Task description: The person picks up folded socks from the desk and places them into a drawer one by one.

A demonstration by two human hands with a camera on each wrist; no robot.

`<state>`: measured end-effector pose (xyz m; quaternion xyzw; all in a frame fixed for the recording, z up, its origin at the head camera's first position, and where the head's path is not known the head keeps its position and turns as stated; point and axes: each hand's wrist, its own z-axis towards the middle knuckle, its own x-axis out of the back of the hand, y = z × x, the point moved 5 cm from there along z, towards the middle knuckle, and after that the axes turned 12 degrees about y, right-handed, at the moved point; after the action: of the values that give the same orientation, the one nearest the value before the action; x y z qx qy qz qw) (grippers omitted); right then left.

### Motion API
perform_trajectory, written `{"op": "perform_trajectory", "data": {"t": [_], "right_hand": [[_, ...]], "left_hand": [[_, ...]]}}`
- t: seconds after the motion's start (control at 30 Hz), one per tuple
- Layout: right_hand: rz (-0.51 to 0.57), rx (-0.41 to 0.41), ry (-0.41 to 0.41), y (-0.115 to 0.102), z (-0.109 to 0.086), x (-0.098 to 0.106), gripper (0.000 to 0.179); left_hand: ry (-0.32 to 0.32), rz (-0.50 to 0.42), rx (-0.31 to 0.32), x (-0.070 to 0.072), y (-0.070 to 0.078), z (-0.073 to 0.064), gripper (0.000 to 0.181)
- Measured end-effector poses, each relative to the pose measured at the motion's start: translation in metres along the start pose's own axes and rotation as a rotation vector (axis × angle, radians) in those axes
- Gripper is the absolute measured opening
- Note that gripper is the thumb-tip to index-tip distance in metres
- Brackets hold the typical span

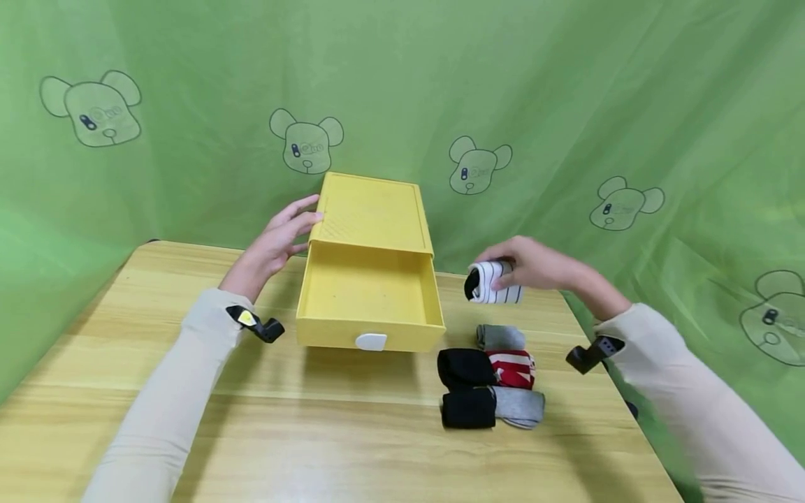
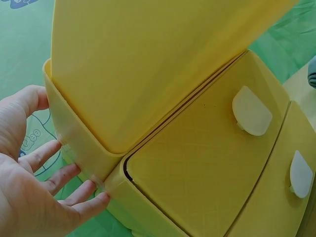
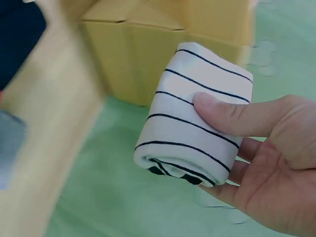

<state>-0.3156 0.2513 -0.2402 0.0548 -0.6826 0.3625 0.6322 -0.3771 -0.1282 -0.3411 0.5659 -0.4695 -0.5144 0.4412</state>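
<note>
A yellow drawer unit (image 1: 377, 209) stands on the table with its top drawer (image 1: 371, 334) pulled out, showing a bare inside. My left hand (image 1: 277, 241) rests against the unit's left side. In the left wrist view, the fingertips (image 2: 101, 197) touch the side wall, fingers mostly straight, thumb near the upper edge. Over the right part of the table, my right hand (image 1: 534, 264) holds a rolled white sock (image 1: 498, 282) with thin black stripes. The right wrist view has the thumb on top of the sock (image 3: 192, 118) and the fingers underneath, partly hidden by it.
Right of the drawer lie several rolled socks: a grey one (image 1: 501, 337), a red-and-white one (image 1: 512, 369), a black one (image 1: 464, 368) and others nearer. Two closed drawers with white handles (image 2: 253, 111) sit below the top one. A green curtain (image 1: 402, 84) hangs behind the wooden table (image 1: 264, 433).
</note>
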Motion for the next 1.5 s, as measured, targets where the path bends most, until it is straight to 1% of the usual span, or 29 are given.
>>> {"op": "perform_trajectory", "data": {"t": [0.13,0.2,0.27,0.33,0.43,0.5,0.67,0.83,1.07,1.23,1.4,1.5], "right_hand": [[-0.015,-0.001,0.048,-0.032,0.001,0.026,0.043],[-0.014,0.014,0.067,-0.047,0.005,0.034,0.043],[-0.004,0.033,0.090,-0.062,0.011,0.037,0.044],[0.013,0.056,0.104,-0.077,0.017,0.037,0.043],[0.046,0.081,0.106,-0.099,0.027,0.031,0.043],[0.072,0.088,0.087,-0.112,0.035,0.025,0.042],[0.124,0.106,0.020,-0.137,0.052,0.006,0.041],[0.143,0.156,-0.041,-0.153,0.067,-0.014,0.040],[0.104,0.216,-0.136,-0.165,0.084,-0.040,0.036],[0.071,0.229,-0.203,-0.176,0.091,-0.050,0.036],[0.046,0.212,-0.287,-0.183,0.098,-0.057,0.038],[0.041,0.198,-0.335,-0.185,0.102,-0.061,0.037]], "left_hand": [[-0.003,-0.005,0.001,-0.001,-0.001,0.001,0.066],[-0.002,-0.009,-0.002,-0.001,0.000,0.002,0.065],[0.001,-0.012,0.000,0.000,0.000,0.002,0.065],[0.003,-0.013,0.001,0.000,0.000,0.003,0.065],[0.005,-0.015,0.005,0.001,0.000,0.004,0.065],[0.006,-0.017,0.006,0.002,0.000,0.004,0.065],[0.007,-0.018,0.009,0.003,-0.001,0.004,0.066],[0.012,-0.015,0.006,0.003,-0.001,0.004,0.065],[0.014,-0.021,0.009,0.003,-0.001,0.003,0.066],[0.008,-0.022,0.013,0.002,-0.002,0.002,0.066],[0.006,-0.022,0.013,0.001,-0.002,0.001,0.066],[0.005,-0.019,0.014,0.001,-0.001,0.001,0.066]]}}
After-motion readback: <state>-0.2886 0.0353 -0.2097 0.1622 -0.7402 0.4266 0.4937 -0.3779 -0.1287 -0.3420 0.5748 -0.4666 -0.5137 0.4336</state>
